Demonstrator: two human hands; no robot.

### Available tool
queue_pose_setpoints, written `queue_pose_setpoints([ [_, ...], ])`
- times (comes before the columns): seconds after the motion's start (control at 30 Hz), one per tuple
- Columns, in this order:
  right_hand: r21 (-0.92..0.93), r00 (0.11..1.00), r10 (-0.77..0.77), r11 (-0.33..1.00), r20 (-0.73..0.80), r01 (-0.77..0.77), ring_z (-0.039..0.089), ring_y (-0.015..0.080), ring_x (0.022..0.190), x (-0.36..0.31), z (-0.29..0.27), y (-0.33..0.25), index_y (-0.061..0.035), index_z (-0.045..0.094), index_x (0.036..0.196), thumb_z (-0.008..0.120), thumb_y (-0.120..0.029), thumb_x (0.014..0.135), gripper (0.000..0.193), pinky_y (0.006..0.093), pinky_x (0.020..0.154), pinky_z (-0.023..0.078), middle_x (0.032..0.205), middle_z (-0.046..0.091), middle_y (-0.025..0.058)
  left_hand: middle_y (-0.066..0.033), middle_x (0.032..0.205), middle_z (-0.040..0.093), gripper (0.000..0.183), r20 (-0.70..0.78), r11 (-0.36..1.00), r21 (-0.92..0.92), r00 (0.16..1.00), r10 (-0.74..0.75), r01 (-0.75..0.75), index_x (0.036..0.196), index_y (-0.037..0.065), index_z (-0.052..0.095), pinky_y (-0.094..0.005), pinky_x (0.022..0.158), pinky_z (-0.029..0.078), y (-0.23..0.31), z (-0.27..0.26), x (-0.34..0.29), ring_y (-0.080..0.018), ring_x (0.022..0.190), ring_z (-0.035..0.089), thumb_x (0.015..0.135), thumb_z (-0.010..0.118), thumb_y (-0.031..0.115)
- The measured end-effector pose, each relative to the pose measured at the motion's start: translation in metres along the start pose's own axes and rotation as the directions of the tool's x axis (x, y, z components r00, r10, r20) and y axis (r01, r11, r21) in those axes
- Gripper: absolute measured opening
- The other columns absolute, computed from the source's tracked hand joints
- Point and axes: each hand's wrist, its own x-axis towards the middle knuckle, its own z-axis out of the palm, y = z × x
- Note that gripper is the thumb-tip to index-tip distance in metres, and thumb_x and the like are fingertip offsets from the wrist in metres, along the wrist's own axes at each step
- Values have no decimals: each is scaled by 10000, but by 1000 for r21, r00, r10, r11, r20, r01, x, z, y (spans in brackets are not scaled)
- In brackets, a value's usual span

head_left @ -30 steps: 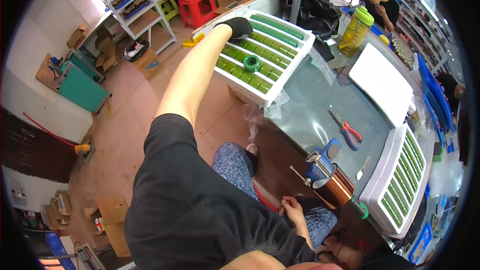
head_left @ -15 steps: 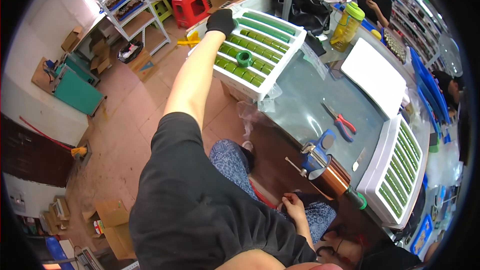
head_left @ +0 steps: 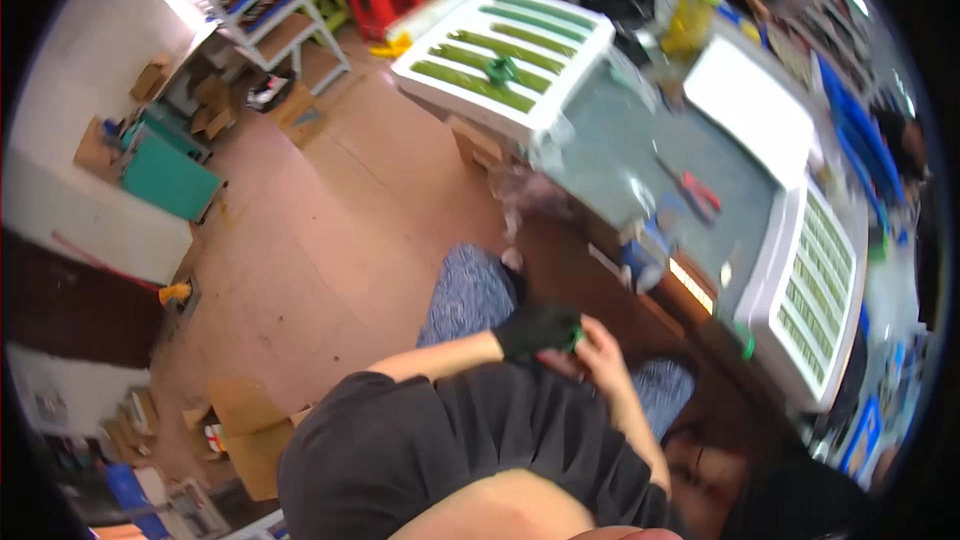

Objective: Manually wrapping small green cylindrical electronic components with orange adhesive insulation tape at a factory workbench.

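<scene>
In the lap, at 6 o'clock, the gloved left hand [head_left: 535, 328] and bare right hand [head_left: 598, 352] pinch 1 small green piece [head_left: 574, 339], seemingly together. 2 white trays [head_left: 503, 58] at 12 and 3 o'clock hold many green rows already.

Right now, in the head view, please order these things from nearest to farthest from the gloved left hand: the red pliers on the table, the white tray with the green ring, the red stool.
From the gloved left hand, at the lap:
1. red pliers, on the grey table, up and to the right.
2. white tray with the green ring, at the table's far left end.
3. red stool, on the floor beyond the tray.
</scene>
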Motion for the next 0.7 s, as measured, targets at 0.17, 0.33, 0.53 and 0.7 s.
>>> queue_pose_setpoints([
  [0.17,433,938,299,879,-174,-200,601,155,862,-36,-6,-12,-37,472,1233,550,-176,914,357,271,743,536,998,572,58,-156,1018,632,418,150,921,388,983,-107,41,1059,-20,589,-349,815,480,-36,-8,34,-234,904,620,768,704,258],
  [0.33,473,850,345,871,-398,-132,591,145,758,-63,-25,1,-56,524,1100,554,-251,910,273,267,703,529,883,567,42,-220,1227,516,736,-55,990,132,996,64,-57,1242,13,476,-351,950,405,-52,-22,77,-305,1152,502,721,710,477],
  [0.53,477,814,310,878,-491,-46,589,163,772,-84,-39,5,-69,520,1115,529,-195,901,248,278,689,520,888,581,57,-202,1164,536,682,31,999,42,999,-17,16,1202,10,486,-349,912,425,-74,17,118,-282,1089,526,768,660,506],
  [0.7,619,812,225,760,-538,199,583,209,797,-62,-58,-17,-108,525,1065,541,-225,855,241,369,711,535,925,579,88,-118,1113,587,415,-2,826,-562,999,50,-42,1195,40,508,-331,902,426,-115,41,128,-210,1069,529,849,612,244],
])
